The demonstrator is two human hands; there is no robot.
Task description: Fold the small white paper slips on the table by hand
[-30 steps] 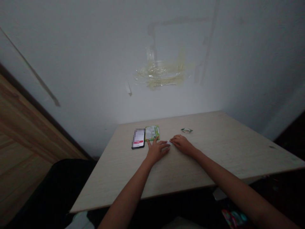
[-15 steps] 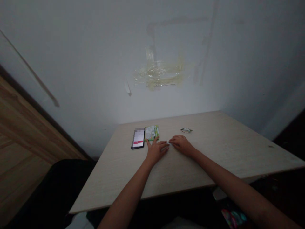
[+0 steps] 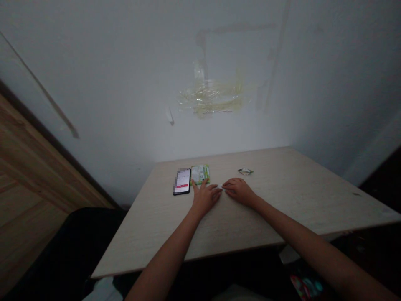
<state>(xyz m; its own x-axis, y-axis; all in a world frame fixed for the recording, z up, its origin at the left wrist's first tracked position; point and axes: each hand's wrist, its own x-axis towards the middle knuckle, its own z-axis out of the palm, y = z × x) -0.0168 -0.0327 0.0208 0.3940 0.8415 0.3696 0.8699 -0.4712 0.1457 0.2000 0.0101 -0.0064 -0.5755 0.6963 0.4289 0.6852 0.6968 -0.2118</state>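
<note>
A small white piece (image 3: 219, 186), too small and partly covered to name, lies between my fingertips just above the table top. My left hand (image 3: 204, 198) has its thumb and forefinger closed at the left end of the piece, while its outer fingers spread toward the green packet. From the other side, my right hand (image 3: 240, 191) pinches the right end, fingers bent together. A green and white packet (image 3: 200, 172) lies flat beyond my left hand, close to its outer fingertips. Left of it is a phone (image 3: 183, 182) with its screen lit.
A small opened wrapper (image 3: 246, 171) lies behind my right hand. The pale wooden table (image 3: 266, 163) meets a wall (image 3: 125, 104) with old clear tape (image 3: 216, 98) on it. At the left stand a dark chair-like shape (image 3: 78, 234) and a wooden panel (image 3: 25, 167).
My hands have barely shifted; the fingertips have moved slightly around the white piece, and more of it shows between them. The view has tilted a little.
</note>
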